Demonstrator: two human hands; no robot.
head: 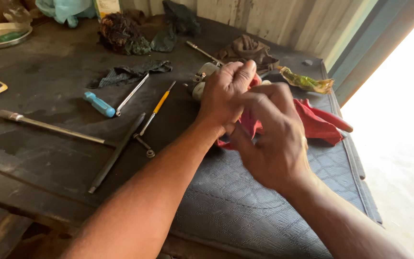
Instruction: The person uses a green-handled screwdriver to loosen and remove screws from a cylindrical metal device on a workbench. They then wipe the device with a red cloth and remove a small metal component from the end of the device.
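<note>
My left hand [225,93] is raised over the middle of the bench, wrist bent, back of the hand toward me, fingers curled together and closed on the red cloth [315,122]. My right hand [274,141] comes in from five o'clock and crosses just in front of it, fingers bent and pressed against the same cloth at the left palm (it is blurred, so I cannot tell exactly which fingertips pinch). The cloth bunches between both hands and its loose end trails toward three o'clock, lying on the dark quilted mat [245,206].

Just behind my left hand, at twelve o'clock, a small metal part [201,81] shows, partly hidden. At nine o'clock lie the tools: a yellow-handled screwdriver [158,106], a blue-handled screwdriver [113,103], a long dark file [116,153] and a metal rod [49,125], all well apart from my hands. A crumpled wrapper [307,82] sits at one o'clock near the bench's far corner.

The bench edge [355,158] runs close beside the cloth at three o'clock, with bright floor beyond it. The mat toward six o'clock, between my forearms, is bare.
</note>
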